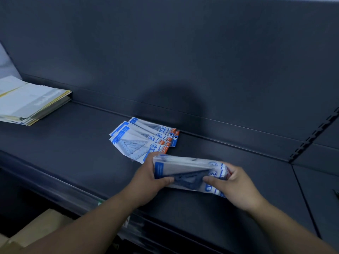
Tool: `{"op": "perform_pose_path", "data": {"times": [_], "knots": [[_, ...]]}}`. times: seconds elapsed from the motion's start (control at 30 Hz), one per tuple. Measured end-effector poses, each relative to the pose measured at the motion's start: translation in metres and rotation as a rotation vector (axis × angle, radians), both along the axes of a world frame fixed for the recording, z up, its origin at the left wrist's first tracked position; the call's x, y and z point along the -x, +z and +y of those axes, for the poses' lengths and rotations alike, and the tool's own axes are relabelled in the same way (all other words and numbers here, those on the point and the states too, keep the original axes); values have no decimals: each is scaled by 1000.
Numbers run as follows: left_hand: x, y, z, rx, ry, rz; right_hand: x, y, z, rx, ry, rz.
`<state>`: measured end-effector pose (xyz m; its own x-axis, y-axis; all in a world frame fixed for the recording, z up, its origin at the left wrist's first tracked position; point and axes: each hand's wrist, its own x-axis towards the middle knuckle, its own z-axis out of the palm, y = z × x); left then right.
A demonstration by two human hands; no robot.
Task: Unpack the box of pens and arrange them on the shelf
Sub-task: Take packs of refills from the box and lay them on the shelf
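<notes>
Stack of packets, blue-and-white and showing a triangular ruler, is held between a person's two hands over a dark shelf. The left hand grips the stack's left end, thumb on top. The right hand pinches the right end, thumb laid across the front. Fanned packets of the same kind lie on the shelf just behind. A pile of papers rests at far left, with a brown cardboard box below the shelf edge.
</notes>
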<state>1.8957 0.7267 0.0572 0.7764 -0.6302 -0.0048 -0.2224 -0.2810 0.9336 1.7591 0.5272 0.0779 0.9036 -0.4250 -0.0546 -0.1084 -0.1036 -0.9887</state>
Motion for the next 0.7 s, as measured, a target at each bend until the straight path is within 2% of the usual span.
{"op": "perform_pose_path", "data": {"times": [0.13, 0.3, 0.4, 0.5, 0.53, 0.6, 0.7], "knots": [[-24, 19, 15, 98, 46, 125, -18, 9, 17, -96, -36, -27], [-71, 29, 50, 218, 179, 393, -73, 1, 58, -128, 16, 98], [-96, 29, 67, 281, 176, 428, -106, -4, 76, -166, 62, 114], [-119, 28, 77, 293, 223, 382, -132, -6, 85, -145, 64, 134], [-126, 26, 80, 266, 224, 348, -137, -7, 87, -89, 61, 154], [-136, 17, 85, 149, 245, 240, -143, -6, 90, 200, 38, 230], [-142, 0, 87, -129, 358, -43, -141, -8, 93, 611, 9, 225]]}}
